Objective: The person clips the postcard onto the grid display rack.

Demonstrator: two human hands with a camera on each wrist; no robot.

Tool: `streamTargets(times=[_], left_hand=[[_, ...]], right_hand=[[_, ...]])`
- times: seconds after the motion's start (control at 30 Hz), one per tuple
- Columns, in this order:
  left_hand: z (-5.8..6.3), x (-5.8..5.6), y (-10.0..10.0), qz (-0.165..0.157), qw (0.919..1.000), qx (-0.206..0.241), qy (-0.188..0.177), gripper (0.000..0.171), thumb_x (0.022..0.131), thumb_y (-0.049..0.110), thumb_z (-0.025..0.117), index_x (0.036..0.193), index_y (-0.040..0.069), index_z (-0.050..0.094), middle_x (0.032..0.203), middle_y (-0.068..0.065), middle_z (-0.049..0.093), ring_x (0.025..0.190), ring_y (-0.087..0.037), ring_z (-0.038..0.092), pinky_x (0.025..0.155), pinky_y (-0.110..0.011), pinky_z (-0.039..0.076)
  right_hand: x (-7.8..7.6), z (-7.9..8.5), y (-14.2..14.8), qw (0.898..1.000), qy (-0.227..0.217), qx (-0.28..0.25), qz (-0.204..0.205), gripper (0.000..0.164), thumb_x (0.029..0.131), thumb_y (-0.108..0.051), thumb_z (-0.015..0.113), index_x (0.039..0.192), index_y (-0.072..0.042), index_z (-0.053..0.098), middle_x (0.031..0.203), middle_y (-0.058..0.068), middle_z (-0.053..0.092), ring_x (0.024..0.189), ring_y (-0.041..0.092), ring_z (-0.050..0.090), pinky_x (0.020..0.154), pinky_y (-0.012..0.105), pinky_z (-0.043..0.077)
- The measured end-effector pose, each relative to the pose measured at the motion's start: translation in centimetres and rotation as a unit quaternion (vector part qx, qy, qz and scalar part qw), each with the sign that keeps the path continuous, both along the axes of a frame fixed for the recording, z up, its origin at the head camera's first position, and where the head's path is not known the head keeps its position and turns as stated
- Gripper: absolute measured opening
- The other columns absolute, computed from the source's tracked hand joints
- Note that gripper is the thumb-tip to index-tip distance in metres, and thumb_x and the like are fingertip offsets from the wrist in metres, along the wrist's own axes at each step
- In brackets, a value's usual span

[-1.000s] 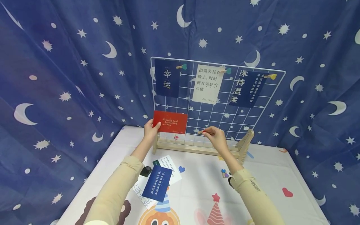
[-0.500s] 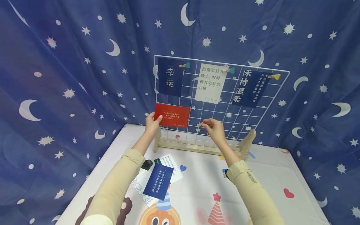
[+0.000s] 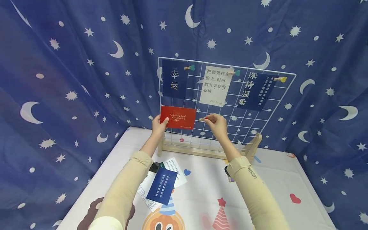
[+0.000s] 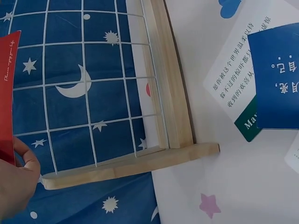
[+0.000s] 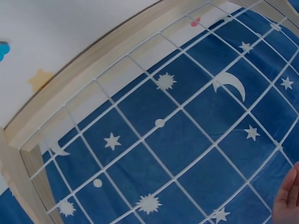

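Observation:
My left hand (image 3: 159, 125) grips a red card (image 3: 179, 117) by its left edge, thumb across the front. The card is held against the lower left of a white wire grid rack (image 3: 192, 150) on a wooden base. To its right, my right hand (image 3: 219, 127) pinches a small wooden clothespin (image 3: 202, 119) with a red top, its tip pointing toward the card's right edge. In the left wrist view, part of the red card (image 4: 7, 93) shows beside the hand (image 4: 18, 182). Only fingers of the right hand (image 5: 287, 198) appear in the right wrist view; the clothespin is out of frame.
Across the rack's top hang a blue card (image 3: 174, 89), a white card (image 3: 214, 92) and another blue card (image 3: 253, 95), each clipped by a clothespin. Several loose cards, a blue one (image 3: 162, 186) uppermost, lie on the table (image 3: 201, 191). A starry curtain (image 3: 86, 80) hangs behind.
The red card has been raised along the grid and shifted slightly right. My right hand has come up and left with the clothespin, closer to the card's right edge.

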State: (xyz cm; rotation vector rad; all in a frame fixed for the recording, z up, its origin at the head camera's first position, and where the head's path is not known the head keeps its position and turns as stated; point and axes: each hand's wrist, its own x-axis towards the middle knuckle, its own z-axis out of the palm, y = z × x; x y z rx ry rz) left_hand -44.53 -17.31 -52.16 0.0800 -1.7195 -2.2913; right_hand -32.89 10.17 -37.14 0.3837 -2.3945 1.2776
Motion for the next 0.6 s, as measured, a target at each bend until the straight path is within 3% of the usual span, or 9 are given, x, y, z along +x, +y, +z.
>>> streamTargets(times=[0.1,0.2,0.23,0.3,0.37,0.43,0.47,0.53,0.6], left_hand=[[-3.7,-3.5,-0.8,-0.012,0.9994,0.010,0.029,0.035,0.078,0.024,0.076,0.109,0.015,0.062,0.093,-0.006,0.070,0.077,-0.017,0.070,0.060,-0.029,0.059],[-4.6,-4.3,-0.8,-0.021,0.9990,0.020,0.033,0.038,0.077,0.027,0.076,0.111,0.015,0.062,0.096,-0.007,0.069,0.080,-0.018,0.070,0.064,-0.031,0.059],[-2.7,-2.6,-0.1,-0.012,0.9997,0.013,0.017,0.037,0.081,0.025,0.073,0.113,0.011,0.060,0.101,-0.010,0.068,0.086,-0.022,0.070,0.071,-0.034,0.059],[1.1,1.2,1.0,0.001,0.9999,0.009,0.007,0.038,0.076,0.034,0.075,0.106,0.014,0.062,0.095,-0.005,0.069,0.082,-0.017,0.070,0.070,-0.030,0.059],[6.0,5.7,2.1,0.007,0.9999,0.006,-0.012,0.033,0.083,0.025,0.070,0.108,0.007,0.060,0.097,-0.010,0.069,0.084,-0.018,0.069,0.073,-0.030,0.059],[7.5,7.2,2.4,0.003,0.9999,0.013,-0.005,0.032,0.083,0.023,0.070,0.109,0.007,0.060,0.098,-0.009,0.069,0.084,-0.017,0.069,0.074,-0.029,0.058],[6.8,6.6,2.1,0.007,0.9998,0.016,0.010,0.031,0.081,0.024,0.072,0.106,0.009,0.061,0.093,-0.006,0.070,0.079,-0.014,0.069,0.068,-0.026,0.058],[5.3,5.0,2.0,0.008,0.9993,0.028,0.022,0.027,0.087,0.010,0.067,0.112,0.004,0.059,0.098,-0.011,0.069,0.082,-0.018,0.070,0.069,-0.029,0.059],[3.4,3.2,2.0,0.018,0.9984,0.032,0.042,0.027,0.085,0.013,0.070,0.109,0.007,0.060,0.096,-0.008,0.070,0.080,-0.018,0.070,0.067,-0.029,0.059]], right_hand=[[-0.3,0.3,-0.5,1.000,-0.001,-0.017,-0.004,0.017,0.084,-0.009,0.069,0.095,0.004,0.069,0.093,0.020,0.071,0.079,0.030,0.068,0.067,0.019,0.052],[-0.4,0.5,-1.0,1.000,0.004,-0.026,-0.005,0.016,0.084,-0.008,0.069,0.094,0.004,0.069,0.092,0.020,0.071,0.078,0.030,0.068,0.064,0.015,0.050],[-0.5,0.6,-1.1,1.000,0.005,-0.028,-0.005,0.016,0.084,-0.008,0.069,0.094,0.004,0.069,0.092,0.020,0.071,0.078,0.030,0.068,0.063,0.012,0.049],[-0.6,0.7,-1.3,0.999,0.012,-0.037,-0.006,0.015,0.084,-0.008,0.069,0.093,0.004,0.069,0.091,0.020,0.071,0.076,0.030,0.067,0.061,0.009,0.045],[-0.6,0.7,-1.5,0.999,0.016,-0.050,-0.006,0.015,0.083,-0.007,0.069,0.093,0.004,0.069,0.091,0.020,0.071,0.076,0.030,0.066,0.060,0.006,0.043],[-0.8,0.7,-1.6,0.998,0.025,-0.062,-0.003,0.015,0.083,-0.007,0.070,0.092,0.005,0.069,0.091,0.021,0.071,0.075,0.029,0.066,0.059,0.005,0.043],[-0.9,0.6,-1.6,0.997,0.030,-0.068,-0.002,0.015,0.083,-0.006,0.070,0.092,0.005,0.069,0.090,0.021,0.071,0.073,0.027,0.066,0.059,0.005,0.043],[-1.1,0.5,-1.7,0.996,0.040,-0.077,-0.001,0.015,0.082,-0.007,0.070,0.092,0.005,0.069,0.090,0.022,0.071,0.069,0.018,0.064,0.058,0.006,0.043],[-1.4,0.3,-1.8,0.995,0.049,-0.089,-0.004,0.015,0.082,-0.007,0.071,0.091,0.006,0.070,0.089,0.022,0.071,0.064,0.008,0.061,0.057,0.006,0.043]])
